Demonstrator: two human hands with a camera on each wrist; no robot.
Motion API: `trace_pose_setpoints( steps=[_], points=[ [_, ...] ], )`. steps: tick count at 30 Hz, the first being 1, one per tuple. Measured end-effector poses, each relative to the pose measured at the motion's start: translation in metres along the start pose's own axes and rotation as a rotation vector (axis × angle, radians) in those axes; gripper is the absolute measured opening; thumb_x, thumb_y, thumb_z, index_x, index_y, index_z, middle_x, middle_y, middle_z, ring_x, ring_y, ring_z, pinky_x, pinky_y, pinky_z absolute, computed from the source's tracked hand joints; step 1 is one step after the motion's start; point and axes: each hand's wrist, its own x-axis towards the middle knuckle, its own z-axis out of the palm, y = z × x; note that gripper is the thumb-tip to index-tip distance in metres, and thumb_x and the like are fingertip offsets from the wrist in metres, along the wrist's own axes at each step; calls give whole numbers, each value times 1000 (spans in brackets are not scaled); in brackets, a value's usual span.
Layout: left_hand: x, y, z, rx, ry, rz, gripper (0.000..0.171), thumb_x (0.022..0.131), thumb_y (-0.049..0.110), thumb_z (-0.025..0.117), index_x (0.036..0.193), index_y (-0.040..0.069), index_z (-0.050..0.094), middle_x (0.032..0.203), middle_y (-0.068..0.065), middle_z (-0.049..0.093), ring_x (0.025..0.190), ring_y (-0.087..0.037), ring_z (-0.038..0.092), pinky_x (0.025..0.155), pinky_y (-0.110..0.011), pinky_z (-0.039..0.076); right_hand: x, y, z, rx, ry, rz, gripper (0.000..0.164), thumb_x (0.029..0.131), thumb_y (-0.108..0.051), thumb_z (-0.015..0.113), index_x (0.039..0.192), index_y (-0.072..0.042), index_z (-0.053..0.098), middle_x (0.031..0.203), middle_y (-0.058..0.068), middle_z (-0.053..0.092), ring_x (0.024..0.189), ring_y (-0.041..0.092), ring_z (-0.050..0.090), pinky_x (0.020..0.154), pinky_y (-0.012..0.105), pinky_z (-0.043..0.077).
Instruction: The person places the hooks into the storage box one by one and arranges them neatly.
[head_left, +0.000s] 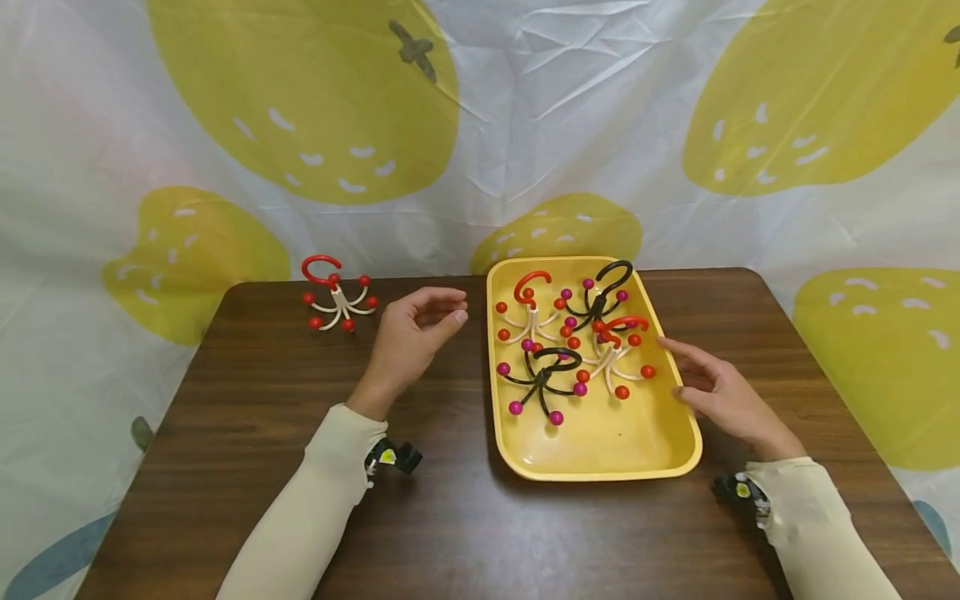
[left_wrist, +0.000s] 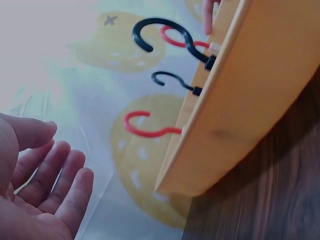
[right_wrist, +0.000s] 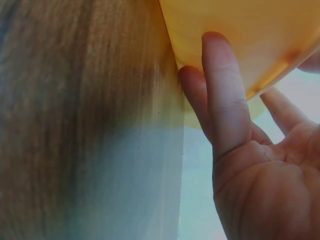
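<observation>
My left hand (head_left: 408,342) hangs over the table left of the yellow tray, fingers loosely bent and nothing between them; the left wrist view shows its empty palm. My right hand (head_left: 727,404) is at the tray's right side, its fairly straight fingers (right_wrist: 227,95) against the outer wall of the tray (right_wrist: 265,30). Inside the tray (head_left: 592,475) are two white hangers with red hooks and red ball tips (head_left: 533,321) and two black hangers with magenta ball tips (head_left: 543,379). Another white-and-red hanger (head_left: 340,300) stands on the table, beyond my left hand.
The brown wooden table (head_left: 450,542) ends at the back against a hanging sheet (head_left: 570,150) with a yellow fruit print. The tray's raised rim surrounds the hangers, whose hooks rise above it in the left wrist view. Both wrists carry small dark devices.
</observation>
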Motion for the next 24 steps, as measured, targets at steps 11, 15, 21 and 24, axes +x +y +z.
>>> trace_pose_setpoints(
  steps=[11, 15, 21, 24],
  points=[
    [-5, -12, -36, 27, 101, -16, 27, 95, 6, 78, 121, -1, 74, 117, -22, 76, 96, -3, 73, 86, -18, 59, -1, 0, 1, 3, -9, 6, 70, 98, 2, 63, 163, -6, 38, 128, 32, 62, 94, 5, 71, 66, 33, 64],
    [-6, -16, -50, 51, 138, -21, 28, 95, 7, 78, 122, 0, 74, 118, -22, 76, 96, -2, 72, 85, -15, 58, -1, 0, 1, -8, -1, 8, 70, 98, 1, 63, 163, -7, 39, 127, 30, 62, 94, 4, 70, 65, 32, 64],
    [-8, -26, -64, 49, 189, -16, 28, 95, 5, 78, 122, -2, 73, 118, -27, 74, 95, -2, 72, 87, -16, 58, -1, 0, -1, -13, 0, 9, 70, 98, 1, 63, 163, -7, 38, 128, 30, 62, 97, 2, 70, 68, 32, 64],
    [-8, -29, -71, 65, 223, -18, 28, 95, 7, 78, 122, -1, 74, 117, -25, 75, 96, -3, 72, 87, -17, 58, 0, 0, -1, -21, -1, 13, 70, 99, 1, 63, 164, -8, 38, 129, 30, 62, 98, 1, 69, 68, 32, 64]
  ],
)
